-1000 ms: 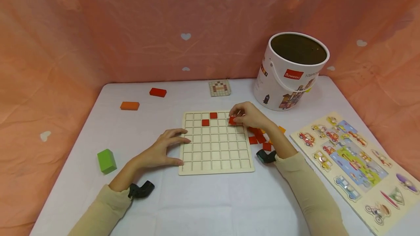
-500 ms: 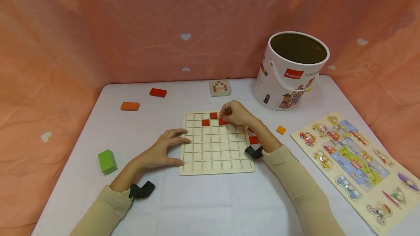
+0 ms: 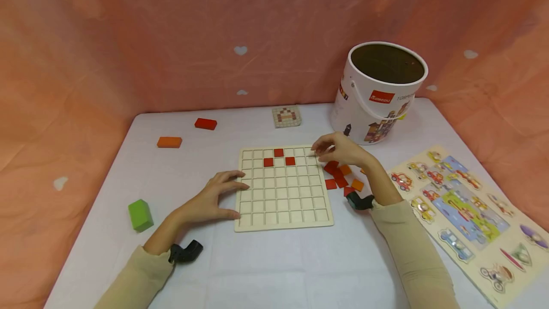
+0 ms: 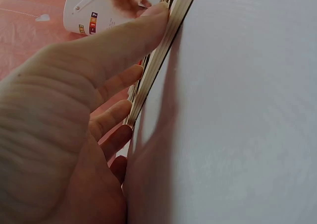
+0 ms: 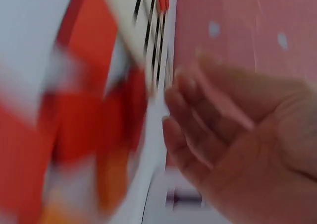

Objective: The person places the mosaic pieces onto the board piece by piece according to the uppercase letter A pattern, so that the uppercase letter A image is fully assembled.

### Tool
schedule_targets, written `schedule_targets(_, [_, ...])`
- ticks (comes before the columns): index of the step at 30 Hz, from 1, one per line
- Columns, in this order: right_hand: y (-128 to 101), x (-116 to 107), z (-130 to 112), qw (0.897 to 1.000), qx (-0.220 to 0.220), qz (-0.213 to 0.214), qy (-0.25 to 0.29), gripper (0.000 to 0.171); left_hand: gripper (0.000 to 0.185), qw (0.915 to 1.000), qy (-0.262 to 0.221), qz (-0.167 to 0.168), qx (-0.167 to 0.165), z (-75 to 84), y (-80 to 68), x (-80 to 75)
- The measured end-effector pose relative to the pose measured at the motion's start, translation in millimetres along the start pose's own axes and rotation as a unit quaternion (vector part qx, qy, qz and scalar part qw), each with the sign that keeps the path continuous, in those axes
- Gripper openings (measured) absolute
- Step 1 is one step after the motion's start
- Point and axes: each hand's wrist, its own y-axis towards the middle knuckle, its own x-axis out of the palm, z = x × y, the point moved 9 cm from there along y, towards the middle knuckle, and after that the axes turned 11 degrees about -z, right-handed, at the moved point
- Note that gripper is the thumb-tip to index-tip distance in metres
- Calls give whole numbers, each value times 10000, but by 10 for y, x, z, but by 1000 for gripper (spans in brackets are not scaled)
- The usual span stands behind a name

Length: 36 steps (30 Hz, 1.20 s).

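Note:
A pale wooden grid board (image 3: 283,194) lies flat on the white table. Three red square tiles sit in its cells: one tile (image 3: 279,152) in the top row, another tile (image 3: 268,162) and a third tile (image 3: 289,161) in the row below. My left hand (image 3: 210,197) rests at the board's left edge, fingers and thumb spread and touching it, as the left wrist view also shows. Above the board's upper right corner is my right hand (image 3: 340,150), fingers loosely bent and nothing between them in the right wrist view. Beneath it lie loose red tiles (image 3: 340,179) and orange tiles (image 3: 357,185).
A small pattern card (image 3: 287,116) lies behind the board. At the back right stands a white bucket (image 3: 379,94). A picture puzzle board (image 3: 467,223) occupies the right side. Left are a green block (image 3: 140,215), an orange block (image 3: 169,142) and a red block (image 3: 206,123).
My right hand has set a red tile into a cell in the second row, let it go and moved right toward the loose tiles. My left hand has stayed at the board's edge.

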Motion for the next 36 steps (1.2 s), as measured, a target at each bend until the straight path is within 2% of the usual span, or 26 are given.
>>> schedule_targets(5, [-212, 7, 164, 9991, -73, -420, 17, 24, 62, 10000, 31, 25, 27, 5, -31, 8])
schedule_targets(13, [-240, 96, 245, 9977, 38, -675, 31, 24, 63, 9999, 38, 27, 90, 14, -13, 7])
schedule_targets(20, [-195, 50, 191, 9989, -79, -448, 101, 16, 63, 9999, 37, 36, 129, 16, -6, -2])
schedule_targets(25, [-23, 97, 0, 9984, -353, -382, 233, 16, 63, 9999, 50, 63, 98, 7, -11, -8])
schedule_targets(30, [288, 327, -291, 9952, -620, -606, 448, 20, 63, 9999, 40, 57, 95, 8, -10, -4])
schedule_targets(36, [643, 602, -569, 9936, -801, -796, -28, 17, 61, 9999, 13, 33, 95, 17, -1, -3])
